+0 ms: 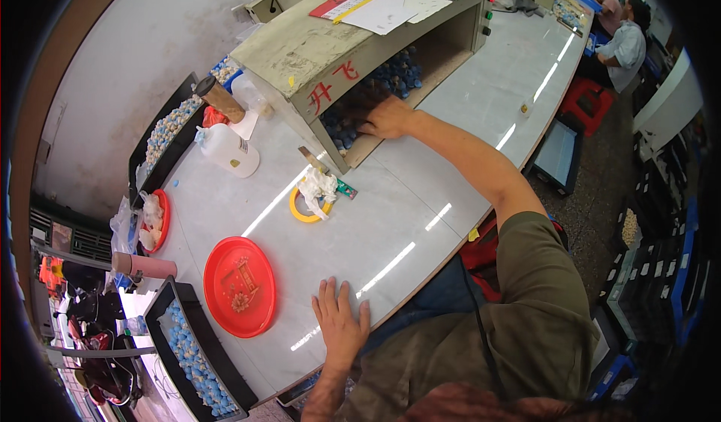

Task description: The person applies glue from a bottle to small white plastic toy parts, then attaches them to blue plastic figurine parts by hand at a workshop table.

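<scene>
My left hand (340,320) lies flat on the pale grey tabletop (300,253), fingers spread, holding nothing. Just left of it is a round red plastic tray (259,318) with a gold pattern. My right arm stretches across the table, and my right hand (387,116) reaches into the open front of a beige metal box (282,65). Inside, many small blue pieces (402,72) are heaped, and my hand is at their near side. Its fingertips sink into shadow there, so whether they grip a piece is hidden.
Near the box are a yellow tape roll (295,210) with crumpled white tissue (319,187), a white plastic bottle (227,150) and a brown cup (219,99). Black trays (214,358) of small pieces stand along the left. People (625,46) sit far right, beside a red stool (586,105).
</scene>
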A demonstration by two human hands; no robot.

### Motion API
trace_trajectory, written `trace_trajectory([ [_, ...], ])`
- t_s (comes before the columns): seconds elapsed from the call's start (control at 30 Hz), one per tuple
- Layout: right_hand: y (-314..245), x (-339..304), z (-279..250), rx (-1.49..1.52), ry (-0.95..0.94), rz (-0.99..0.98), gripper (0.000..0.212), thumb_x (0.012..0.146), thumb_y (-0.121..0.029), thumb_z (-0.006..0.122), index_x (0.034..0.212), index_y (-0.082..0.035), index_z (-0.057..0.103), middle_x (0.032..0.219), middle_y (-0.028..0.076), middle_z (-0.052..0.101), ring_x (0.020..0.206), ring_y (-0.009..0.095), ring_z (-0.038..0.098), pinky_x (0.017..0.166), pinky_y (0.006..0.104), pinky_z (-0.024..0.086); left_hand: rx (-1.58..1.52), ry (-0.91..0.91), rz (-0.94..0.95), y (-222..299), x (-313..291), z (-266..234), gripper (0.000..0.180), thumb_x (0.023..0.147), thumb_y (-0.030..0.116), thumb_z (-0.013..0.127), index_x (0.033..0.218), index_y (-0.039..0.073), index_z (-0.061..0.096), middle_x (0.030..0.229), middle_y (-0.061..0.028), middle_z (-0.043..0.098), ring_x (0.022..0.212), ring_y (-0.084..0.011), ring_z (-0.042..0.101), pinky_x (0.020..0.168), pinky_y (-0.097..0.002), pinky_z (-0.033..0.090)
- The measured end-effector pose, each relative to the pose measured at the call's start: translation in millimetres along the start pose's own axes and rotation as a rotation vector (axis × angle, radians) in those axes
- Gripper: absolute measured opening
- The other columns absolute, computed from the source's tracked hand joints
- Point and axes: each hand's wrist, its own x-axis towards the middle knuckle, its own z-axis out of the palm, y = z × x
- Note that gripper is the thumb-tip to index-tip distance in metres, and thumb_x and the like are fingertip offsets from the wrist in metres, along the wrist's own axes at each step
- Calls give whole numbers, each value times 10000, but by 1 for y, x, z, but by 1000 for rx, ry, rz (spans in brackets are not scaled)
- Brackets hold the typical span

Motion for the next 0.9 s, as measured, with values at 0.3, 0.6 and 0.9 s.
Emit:
trace_trajectory([
  [0.3, -27, -6, 9, 282, 333, 431, 191, 773, -138, 622, 924, -31, 666, 903, 144, 622, 962, 329, 562, 823, 479, 463, 15, 1, 1, 1, 0, 1, 507, 867, 257, 597, 1274, -26, 488, 1390, -255, 401, 1335, -439, 333, 1089, -597, 218],
  [0.6, -41, -10, 4, 35, 192, 237, 109, 772, -136, 650, 860, -73, 656, 887, 100, 627, 937, 269, 559, 854, 375, 401, -10, 59, 20, 1, -6, 2, 513, 855, 259, 613, 1265, -25, 494, 1385, -259, 407, 1334, -439, 335, 1084, -607, 219],
  [0.9, -165, -118, -40, 968, 457, 149, 286, 743, -113, 769, 957, -57, 588, 861, 86, 568, 720, 221, 581, 647, 318, 479, -891, 205, -185, 1, 8, 0, 412, 902, 174, 628, 1235, -32, 501, 1282, -221, 503, 1117, -296, 554, 948, -399, 441],
])
